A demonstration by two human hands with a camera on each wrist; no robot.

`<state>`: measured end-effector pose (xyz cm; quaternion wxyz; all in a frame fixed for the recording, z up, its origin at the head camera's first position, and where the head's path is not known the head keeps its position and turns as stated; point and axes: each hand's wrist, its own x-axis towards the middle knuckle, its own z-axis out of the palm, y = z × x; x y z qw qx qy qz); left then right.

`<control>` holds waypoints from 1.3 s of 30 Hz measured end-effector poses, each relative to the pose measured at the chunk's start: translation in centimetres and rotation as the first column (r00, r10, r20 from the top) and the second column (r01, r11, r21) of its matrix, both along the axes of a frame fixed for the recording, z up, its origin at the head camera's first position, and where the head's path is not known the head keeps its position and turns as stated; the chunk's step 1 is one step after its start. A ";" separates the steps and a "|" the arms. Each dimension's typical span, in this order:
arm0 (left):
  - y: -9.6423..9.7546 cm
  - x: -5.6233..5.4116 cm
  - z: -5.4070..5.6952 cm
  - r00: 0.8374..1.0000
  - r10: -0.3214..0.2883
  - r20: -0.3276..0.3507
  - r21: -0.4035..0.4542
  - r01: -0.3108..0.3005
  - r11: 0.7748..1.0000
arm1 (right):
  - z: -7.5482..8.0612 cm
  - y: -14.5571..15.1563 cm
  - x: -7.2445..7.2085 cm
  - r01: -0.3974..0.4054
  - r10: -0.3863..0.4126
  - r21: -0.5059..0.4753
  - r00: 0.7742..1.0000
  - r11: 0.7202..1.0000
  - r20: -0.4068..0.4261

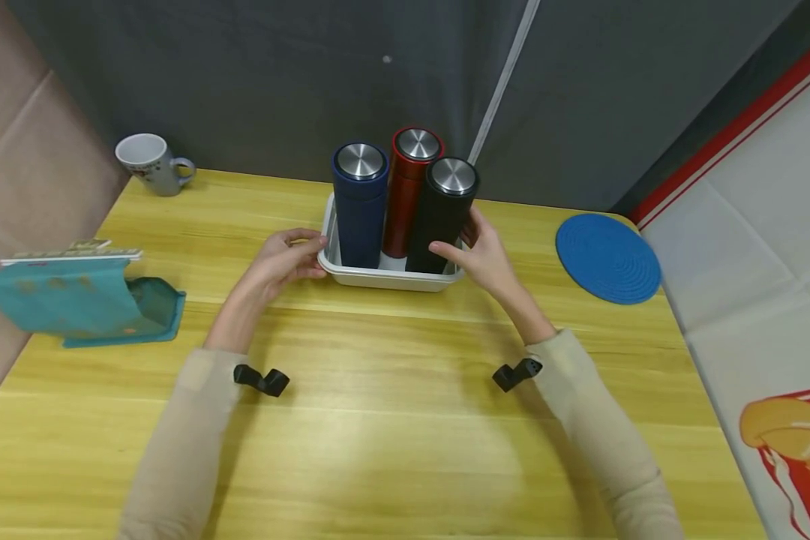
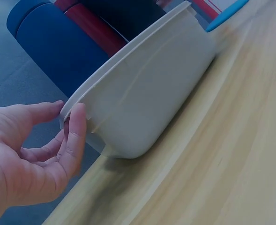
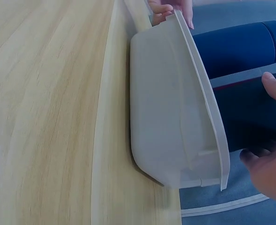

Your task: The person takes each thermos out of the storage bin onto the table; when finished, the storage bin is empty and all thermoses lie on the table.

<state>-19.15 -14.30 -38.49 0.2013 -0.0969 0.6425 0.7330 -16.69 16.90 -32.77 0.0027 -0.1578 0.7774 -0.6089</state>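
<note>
Three thermos bottles with steel-topped lids stand upright in a white plastic tray (image 1: 398, 281): a navy blue thermos (image 1: 360, 217) at left, a red thermos (image 1: 395, 217) at the back and a black thermos (image 1: 437, 221) at right. My left hand (image 1: 278, 262) pinches the tray's left rim between thumb and fingers, as the left wrist view shows up close. On the other side, my right hand (image 1: 487, 256) grips the black thermos, thumb across its front and fingers behind it. The black thermos hides part of the red one.
At the back left stands a grey-white mug (image 1: 154, 166). A teal bag-like stand (image 1: 61, 300) sits at the left edge. Towards the right lies a round blue mat (image 1: 609, 259). A dark grey curtain (image 1: 263, 82) hangs behind the wooden table (image 1: 378, 420).
</note>
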 end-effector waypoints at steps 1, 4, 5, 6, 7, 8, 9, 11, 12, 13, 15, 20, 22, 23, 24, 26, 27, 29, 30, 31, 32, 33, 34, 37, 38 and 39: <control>0.0 0.1 0.0 1.000 0.004 -0.001 0.011 -0.004 1.000 | 0.0 -0.1 0.0 0.003 -0.003 0.005 1.000 1.000 0.002; 0.0 0.2 0.0 1.000 0.016 -0.009 0.038 -0.016 0.999 | 0.5 -0.3 0.2 0.013 -0.013 0.016 1.000 1.000 0.002; 0.0 0.3 -0.1 1.000 0.021 -0.011 0.043 -0.021 0.999 | 0.5 -0.4 0.2 0.016 -0.016 0.017 1.000 1.000 0.001; 0.1 0.3 -0.1 1.000 0.029 -0.011 0.048 -0.028 0.998 | 0.6 -0.4 0.2 0.017 -0.017 0.012 1.000 1.000 0.000; 0.1 0.4 -0.2 0.999 0.036 -0.010 0.052 -0.035 0.998 | 0.6 -0.4 0.2 0.018 -0.018 0.007 1.000 1.000 0.000; 0.1 0.4 -0.2 0.999 0.045 -0.009 0.057 -0.044 0.997 | 0.3 -0.4 0.0 0.019 -0.019 0.000 1.000 1.000 0.001; 0.1 0.5 -0.3 0.999 0.051 -0.008 0.063 -0.051 0.997 | 0.0 -0.3 -0.2 0.021 -0.021 -0.006 1.000 1.000 0.002; 0.2 0.7 -0.5 0.998 0.062 -0.005 0.078 -0.062 0.995 | -0.7 -0.1 -0.5 0.028 -0.028 -0.009 1.000 1.000 0.001; 0.2 0.7 -0.6 0.998 0.067 -0.005 0.084 -0.066 0.994 | -1.1 0.0 -0.8 0.032 -0.033 -0.009 0.999 0.999 -0.003; 0.3 0.8 -0.6 0.998 0.070 -0.009 0.090 -0.069 0.994 | -1.4 0.1 -1.0 0.037 -0.037 -0.009 0.999 0.999 -0.010; 0.4 0.9 -0.7 0.997 0.079 -0.018 0.094 -0.077 0.993 | -1.9 0.2 -1.3 0.046 -0.046 -0.005 0.999 0.999 -0.025; 0.4 0.9 -0.8 0.995 0.094 -0.036 0.090 -0.091 0.992 | -2.0 0.3 -1.5 0.053 -0.052 0.014 0.998 0.999 -0.047; 0.3 0.9 -0.7 0.995 0.091 -0.040 0.096 -0.086 0.992 | -2.0 0.3 -1.4 0.056 -0.055 0.022 0.997 0.998 -0.050; 0.3 0.9 -0.7 0.995 0.090 -0.040 0.102 -0.085 0.991 | -2.0 0.3 -1.4 0.057 -0.056 0.024 0.997 0.998 -0.052; 0.3 0.9 -0.6 0.995 0.088 -0.041 0.108 -0.083 0.991 | -2.0 0.2 -1.5 0.057 -0.056 0.024 0.997 0.998 -0.054; 0.3 1.0 -0.6 0.995 0.092 -0.040 0.112 -0.087 0.990 | -1.9 0.2 -1.4 0.059 -0.058 0.022 0.997 0.998 -0.055; 0.3 1.0 -0.6 0.995 0.093 -0.041 0.112 -0.088 0.990 | -1.9 0.2 -1.5 0.060 -0.058 0.020 0.997 0.998 -0.055; 0.3 1.0 -0.7 0.995 0.096 -0.041 0.113 -0.091 0.989 | -1.9 0.2 -1.4 0.062 -0.061 0.020 0.997 0.998 -0.056; 0.4 1.1 -0.7 0.994 0.100 -0.041 0.112 -0.095 0.989 | -1.9 0.2 -1.4 0.066 -0.064 0.022 0.996 0.998 -0.055; 0.4 1.1 -0.8 0.994 0.102 -0.039 0.117 -0.096 0.988 | -1.9 0.2 -1.4 0.068 -0.067 0.024 0.996 0.997 -0.055; 0.4 1.2 -0.8 0.994 0.103 -0.038 0.118 -0.098 0.988 | -1.8 0.2 -1.4 0.071 -0.070 0.026 0.996 0.997 -0.055; 0.4 1.2 -0.8 0.994 0.104 -0.038 0.121 -0.098 0.988 | -1.7 0.3 -1.4 0.073 -0.071 0.024 0.996 0.997 -0.056; 0.4 1.2 -0.9 0.994 0.106 -0.036 0.127 -0.101 0.987 | -1.6 0.3 -1.3 0.075 -0.074 0.020 0.995 0.997 -0.060; 0.4 1.3 -0.9 0.993 0.110 -0.033 0.143 -0.104 0.984 | -1.0 0.4 -1.3 0.083 -0.083 -0.003 0.993 0.997 -0.080; 0.5 1.4 -0.9 0.993 0.113 -0.034 0.138 -0.107 0.985 | -0.8 0.5 -1.3 0.088 -0.089 -0.011 0.992 0.996 -0.087; 0.5 1.4 -0.9 0.993 0.113 -0.036 0.140 -0.107 0.984 | -0.4 0.5 -1.3 0.094 -0.095 -0.020 0.991 0.995 -0.094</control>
